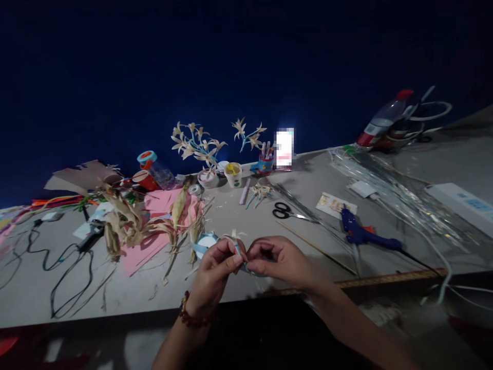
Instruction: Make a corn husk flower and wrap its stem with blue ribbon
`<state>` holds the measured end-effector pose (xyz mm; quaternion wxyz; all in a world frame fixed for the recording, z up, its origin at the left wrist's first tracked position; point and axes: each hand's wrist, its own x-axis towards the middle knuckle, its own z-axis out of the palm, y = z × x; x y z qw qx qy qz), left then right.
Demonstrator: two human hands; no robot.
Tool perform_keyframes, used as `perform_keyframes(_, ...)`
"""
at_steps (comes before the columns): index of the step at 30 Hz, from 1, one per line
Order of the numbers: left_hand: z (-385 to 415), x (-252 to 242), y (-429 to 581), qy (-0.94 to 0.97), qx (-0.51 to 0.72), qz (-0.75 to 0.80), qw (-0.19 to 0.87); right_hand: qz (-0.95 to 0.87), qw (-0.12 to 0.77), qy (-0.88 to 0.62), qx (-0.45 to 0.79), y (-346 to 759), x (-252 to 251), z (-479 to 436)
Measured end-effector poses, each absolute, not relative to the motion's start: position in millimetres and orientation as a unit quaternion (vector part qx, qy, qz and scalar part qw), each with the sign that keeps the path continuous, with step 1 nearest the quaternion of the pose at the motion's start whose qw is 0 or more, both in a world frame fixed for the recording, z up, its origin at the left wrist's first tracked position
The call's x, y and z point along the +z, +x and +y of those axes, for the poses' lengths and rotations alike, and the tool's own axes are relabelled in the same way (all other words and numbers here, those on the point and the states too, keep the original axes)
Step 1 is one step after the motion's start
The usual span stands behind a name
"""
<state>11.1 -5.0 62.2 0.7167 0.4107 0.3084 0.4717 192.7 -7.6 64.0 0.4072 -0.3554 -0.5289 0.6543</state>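
Note:
My left hand (219,267), with a beaded bracelet at the wrist, is closed in a pinch on a small corn-husk flower (238,236). Its pale petals stick up above the fingertips, and its stem is bluish. Close beside it, my right hand (279,261) has its fingers curled and pinched near the stem. What lies between those fingertips is too small and dim to make out. Just behind my left hand is a roll of light blue tape (206,245), partly hidden. Similar small husk flowers (260,192) lie in a bunch farther back.
Scissors (295,211), a thin stick (316,247) and a blue glue gun (364,234) lie to the right, near metallic wires (300,203). Dry corn husks (129,223) cover pink paper (144,252) at left. Behind stand a paper cup (233,176), flower branches (194,144) and a lit phone (284,148).

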Motion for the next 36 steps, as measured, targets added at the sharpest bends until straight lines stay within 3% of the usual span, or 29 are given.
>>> perform_keyframes(11, -4, 59, 11, 0.436, 0.469, 0.291, 0.711, -0.492, 0.434, -0.357, 0.665, 185, 60, -10)
perform_keyframes(20, -6, 49, 7, 0.531, 0.511, 0.361, 0.571, -0.653, 0.467, -0.415, 0.428, 188, 65, -15)
perform_keyframes(24, -9, 52, 2, 0.571, 0.493, 0.396, 0.524, -0.669, 0.465, -0.436, 0.383, 185, 67, -16)
perform_keyframes(36, -6, 56, 3, 0.471, 0.487, 0.287, 0.677, -0.472, 0.420, -0.377, 0.677, 180, 63, -11)
